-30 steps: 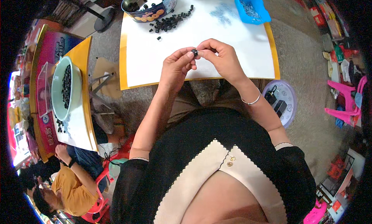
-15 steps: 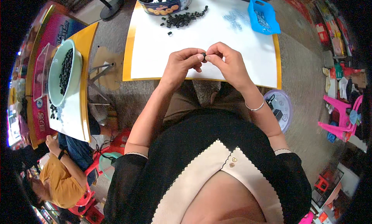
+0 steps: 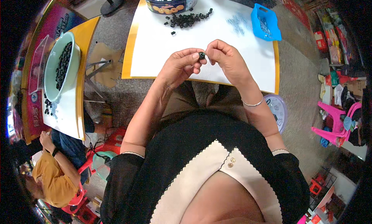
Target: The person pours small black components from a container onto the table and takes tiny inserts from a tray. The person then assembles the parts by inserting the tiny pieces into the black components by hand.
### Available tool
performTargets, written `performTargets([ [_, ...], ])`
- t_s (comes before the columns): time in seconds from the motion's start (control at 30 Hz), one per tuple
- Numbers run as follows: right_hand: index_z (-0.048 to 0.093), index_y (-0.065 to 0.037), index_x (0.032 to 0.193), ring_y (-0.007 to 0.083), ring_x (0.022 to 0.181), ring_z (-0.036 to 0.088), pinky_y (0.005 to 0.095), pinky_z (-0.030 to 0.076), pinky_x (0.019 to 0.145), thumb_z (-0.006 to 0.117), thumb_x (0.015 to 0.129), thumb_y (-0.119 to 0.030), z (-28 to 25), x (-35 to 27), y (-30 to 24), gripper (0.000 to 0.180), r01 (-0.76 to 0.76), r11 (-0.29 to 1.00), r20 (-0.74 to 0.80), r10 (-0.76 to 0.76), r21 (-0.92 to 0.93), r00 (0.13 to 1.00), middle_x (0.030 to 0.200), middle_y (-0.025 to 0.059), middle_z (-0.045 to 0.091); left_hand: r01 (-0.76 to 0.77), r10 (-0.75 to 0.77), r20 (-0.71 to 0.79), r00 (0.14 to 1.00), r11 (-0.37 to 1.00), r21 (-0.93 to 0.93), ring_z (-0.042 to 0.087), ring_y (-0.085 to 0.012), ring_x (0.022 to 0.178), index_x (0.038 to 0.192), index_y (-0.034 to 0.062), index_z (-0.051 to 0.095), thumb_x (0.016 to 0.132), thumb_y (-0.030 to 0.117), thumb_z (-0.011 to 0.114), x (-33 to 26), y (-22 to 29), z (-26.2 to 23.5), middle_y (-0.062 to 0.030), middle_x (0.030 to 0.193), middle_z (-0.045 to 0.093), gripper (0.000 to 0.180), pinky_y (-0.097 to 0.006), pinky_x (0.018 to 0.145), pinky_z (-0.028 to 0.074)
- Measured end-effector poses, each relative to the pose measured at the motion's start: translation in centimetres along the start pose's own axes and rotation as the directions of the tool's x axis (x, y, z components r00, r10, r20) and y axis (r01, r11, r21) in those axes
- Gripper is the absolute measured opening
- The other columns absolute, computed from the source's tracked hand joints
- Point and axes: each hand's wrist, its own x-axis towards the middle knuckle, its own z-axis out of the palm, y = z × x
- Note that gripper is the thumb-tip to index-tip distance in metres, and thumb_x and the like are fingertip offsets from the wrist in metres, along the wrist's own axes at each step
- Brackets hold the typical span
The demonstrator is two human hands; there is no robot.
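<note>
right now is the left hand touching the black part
Touching. The head view shows the black part gripped in the left hand, right against the thumb tip, with no gap between.

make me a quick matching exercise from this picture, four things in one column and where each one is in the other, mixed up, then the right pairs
Things
1. small dark part
2. blue tray
3. round tin
4. pale green basin

Places
A. on the separate table at the left
B. in the fingers of the left hand
C. near the far right corner of the white tabletop
D. at the far edge of the white tabletop, just beyond the loose black pieces

Right pairs
1-B
2-C
3-D
4-A
</note>
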Motion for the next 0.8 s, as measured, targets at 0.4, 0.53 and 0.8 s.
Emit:
performTargets([
  [0.4, 0.063, -0.001, 0.092, 0.0101, 0.073, 0.053, 0.0246, 0.044, 0.071, 0.059, 0.086, -0.010, 2.6, 3.8, -0.2, 0.012, 0.145, 0.921, -0.107, -0.196, -0.361, 0.975, 0.079, 0.0017, 0.058, -0.121, 0.105, -0.131, 0.986, 0.985, -0.121, 0.054, -0.0099, 0.071, 0.114, -0.0011, 0.052, 0.090, 0.017, 0.056, -0.3, 0.7, -3.8, -0.0091, 0.090, 0.060, 0.030, -0.020, 0.065, 0.048],
  [0.53, 0.064, -0.003, 0.094, 0.0155, 0.076, 0.057, 0.0269, 0.046, 0.071, 0.060, 0.082, -0.005, 4.9, 3.6, -0.4, 0.013, 0.372, 0.741, 0.019, -0.437, -0.558, 0.899, 0.086, 0.0059, 0.059, -0.206, 0.184, -0.113, 0.977, 0.947, -0.245, 0.059, -0.0112, 0.070, 0.109, -0.0030, 0.056, 0.089, 0.010, 0.057, -0.5, 1.1, -4.5, -0.0108, 0.087, 0.063, 0.024, -0.023, 0.065, 0.052],
  [0.8, 0.064, -0.004, 0.095, 0.0286, 0.084, 0.056, 0.0369, 0.046, 0.077, 0.061, 0.079, -0.005, 4.2, 5.6, 1.0, 0.016, 0.307, 0.682, -0.092, -0.482, -0.664, 0.871, 0.091, 0.0102, 0.059, -0.235, 0.183, -0.183, 0.966, 0.915, -0.328, 0.058, -0.0110, 0.071, 0.110, -0.0014, 0.053, 0.091, 0.012, 0.054, -0.4, 1.3, -6.5, -0.0105, 0.092, 0.060, 0.023, -0.022, 0.066, 0.052],
])
